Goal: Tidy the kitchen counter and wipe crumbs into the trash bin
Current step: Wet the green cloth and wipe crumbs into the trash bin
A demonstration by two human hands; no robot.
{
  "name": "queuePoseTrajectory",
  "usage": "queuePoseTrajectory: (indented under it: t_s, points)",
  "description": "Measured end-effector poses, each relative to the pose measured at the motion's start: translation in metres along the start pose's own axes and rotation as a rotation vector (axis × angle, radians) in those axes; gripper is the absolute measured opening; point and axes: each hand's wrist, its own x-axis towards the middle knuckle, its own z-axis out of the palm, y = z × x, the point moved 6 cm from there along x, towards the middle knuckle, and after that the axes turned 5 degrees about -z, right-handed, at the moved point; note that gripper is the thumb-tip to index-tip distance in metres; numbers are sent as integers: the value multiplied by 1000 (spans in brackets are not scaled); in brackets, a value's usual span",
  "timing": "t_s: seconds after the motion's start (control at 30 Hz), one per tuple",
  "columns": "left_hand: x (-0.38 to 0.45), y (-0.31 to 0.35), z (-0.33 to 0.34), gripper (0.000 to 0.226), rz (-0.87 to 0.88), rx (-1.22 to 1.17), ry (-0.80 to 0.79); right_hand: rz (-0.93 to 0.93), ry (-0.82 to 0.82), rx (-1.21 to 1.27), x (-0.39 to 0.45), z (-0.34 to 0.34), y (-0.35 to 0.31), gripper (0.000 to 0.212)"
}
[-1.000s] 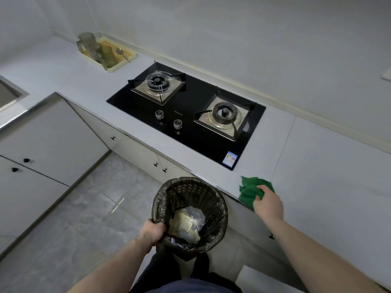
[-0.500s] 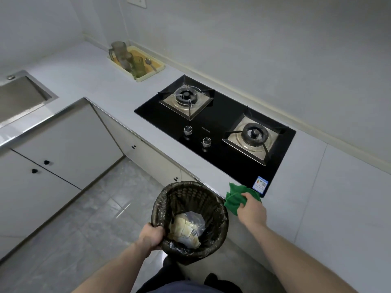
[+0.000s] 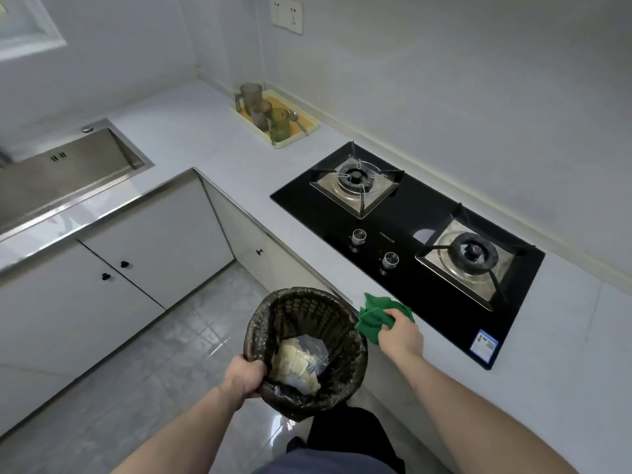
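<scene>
Since the earlier frames the green cloth (image 3: pixel 374 318) had slid left along the near edge of the counter (image 3: pixel 212 138), from right of the hob to a spot in front of its near-left corner, closing on the bin; the cloth lay bunched at the counter's lip, part of it hanging over the edge and just beside the rim of the trash bin (image 3: pixel 307 350); the right hand (image 3: pixel 400 335) grasped it, fingers curled into the folds; the left hand (image 3: pixel 244 376) clutched the bin's near-left rim, thumb outside and fingers hooked over the edge, holding the bin up against the counter front, tilted toward the camera; the bin was a dark woven basket lined with a black bag, with a crumpled clear wrapper (image 3: pixel 301 362) of pale scraps at its bottom; right of the cloth sat the black glass gas hob (image 3: pixel 427 217) with two burners and two knobs; farther left along the wall stood a yellow tray (image 3: pixel 301 135) bearing tinted cups and a spoon; at the far left a steel sink (image 3: pixel 65 172) was sunk into the counter; white cabinet doors (image 3: pixel 160 234) with dark knobs ran below; a wall socket (image 3: pixel 287 13) sat high on the far wall.
</scene>
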Motion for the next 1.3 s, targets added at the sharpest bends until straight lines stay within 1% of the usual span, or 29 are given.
queuePoseTrajectory:
  t_s: [0.23,0.43,0.53,0.67,0.87,1.07,1.23,1.3]
  points:
    - [35,21,-33,31,-28,-34,-12,-93,-40,-40,34,32,-78,42]
    - [65,50,-65,29,-66,-29,24,-197,-82,-35,71,61,-150,40]
    - [87,71,-91,30,-94,-42,45,-244,-124,-37,100,76,-196,39]
    - [116,100,-130,29,-116,-20,123,-287,-162,-54,137,96,-252,39]
    - [155,141,-177,24,-144,-29,159,-357,-223,-105,188,123,-328,40]
    - [181,156,-214,32,-173,-147,195,-406,-278,-162,225,150,-402,40]
    - [199,163,-251,29,-193,-213,222,-441,-297,-168,254,174,-460,39]
    - [207,166,-266,30,-209,-231,218,-427,-296,-148,264,183,-479,38]
